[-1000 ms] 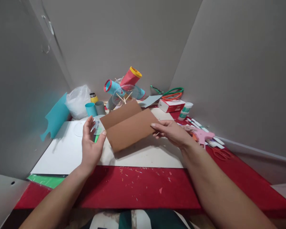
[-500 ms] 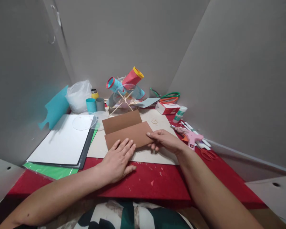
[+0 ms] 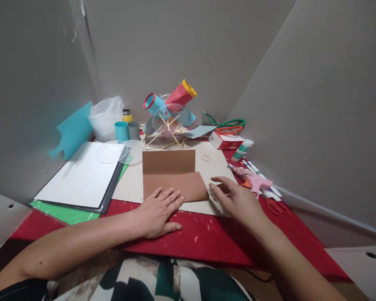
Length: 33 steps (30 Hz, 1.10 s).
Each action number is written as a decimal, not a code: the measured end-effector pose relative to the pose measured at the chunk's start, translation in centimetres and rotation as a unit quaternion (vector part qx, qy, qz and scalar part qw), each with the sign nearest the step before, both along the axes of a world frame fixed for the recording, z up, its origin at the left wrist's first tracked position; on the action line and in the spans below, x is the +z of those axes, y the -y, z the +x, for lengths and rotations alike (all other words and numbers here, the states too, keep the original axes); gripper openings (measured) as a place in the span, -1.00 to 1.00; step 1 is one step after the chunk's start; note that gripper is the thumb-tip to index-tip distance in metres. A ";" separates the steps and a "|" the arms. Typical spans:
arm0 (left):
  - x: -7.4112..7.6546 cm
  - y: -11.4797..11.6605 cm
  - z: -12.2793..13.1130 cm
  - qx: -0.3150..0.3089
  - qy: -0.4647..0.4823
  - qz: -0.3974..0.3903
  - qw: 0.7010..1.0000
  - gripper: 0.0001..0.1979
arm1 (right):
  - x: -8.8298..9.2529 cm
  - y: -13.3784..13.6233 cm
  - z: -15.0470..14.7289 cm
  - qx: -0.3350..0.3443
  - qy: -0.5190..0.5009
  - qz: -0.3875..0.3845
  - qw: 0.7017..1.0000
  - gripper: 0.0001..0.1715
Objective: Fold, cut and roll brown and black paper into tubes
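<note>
Brown paper [image 3: 172, 182] lies in front of me, its lighter front part overlapping or joined to a darker back part [image 3: 169, 162]. Whether it is one folded sheet or two pieces, I cannot tell. My left hand [image 3: 159, 211] rests flat on the front edge with its fingers stretched out. Just off the right corner of the paper, my right hand [image 3: 236, 200] hovers with thumb and fingers apart and nothing between them. Beneath the paper is a pale board [image 3: 221, 167] on the red table cover [image 3: 188, 234].
Behind stands a stick frame [image 3: 169, 125] with coloured paper tubes [image 3: 180, 94]. White sheets [image 3: 78, 179] lie to the left, near cups [image 3: 121, 131] and a plastic bag [image 3: 105, 119]. On the right are a pink glue gun [image 3: 258, 182], scissors [image 3: 275, 206], a red-white box [image 3: 225, 141] and markers.
My right hand has let go of the brown paper and drawn back to the right. The front part now lies straighter, lined up with the back part. My left hand stays on it.
</note>
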State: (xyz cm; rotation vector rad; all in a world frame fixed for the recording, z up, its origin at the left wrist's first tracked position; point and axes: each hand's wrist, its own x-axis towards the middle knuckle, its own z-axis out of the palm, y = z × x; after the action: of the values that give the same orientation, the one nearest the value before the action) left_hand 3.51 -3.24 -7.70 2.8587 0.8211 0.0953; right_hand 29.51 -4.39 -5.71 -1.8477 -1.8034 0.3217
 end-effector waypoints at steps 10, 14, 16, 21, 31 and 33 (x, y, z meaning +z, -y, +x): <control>0.3 -0.2 0.1 -0.008 0.002 -0.015 1.000 -0.20 | -3.7 1.0 -4.8 0.300 0.199 0.058 0.931 -0.27; 0.3 -0.3 0.2 -0.002 -0.010 -0.032 0.999 -0.19 | -4.7 0.5 -3.9 0.296 0.197 0.084 0.931 -0.18; 0.6 -0.4 0.3 0.003 -0.030 -0.048 0.998 -0.18 | -4.9 0.4 -3.6 0.296 0.202 0.088 0.929 -0.16; 1.1 -0.6 0.4 0.003 -0.055 -0.069 0.996 -0.14 | -4.7 0.3 -3.4 0.301 0.220 0.073 0.925 -0.20; 1.6 0.6 -3.6 0.062 -0.062 -0.064 0.994 -0.16 | -5.3 0.4 -2.0 0.266 0.215 0.054 0.938 -0.11; 1.7 1.0 -4.4 0.074 -0.068 -0.061 0.993 -0.17 | -5.5 0.4 -1.8 0.257 0.218 0.055 0.940 -0.12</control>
State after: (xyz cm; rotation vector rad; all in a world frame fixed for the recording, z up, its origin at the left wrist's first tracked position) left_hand -0.86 -4.21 -6.00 2.7116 1.0271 -0.1282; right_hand 27.71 -4.84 -11.23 -1.4163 -2.5492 -0.0155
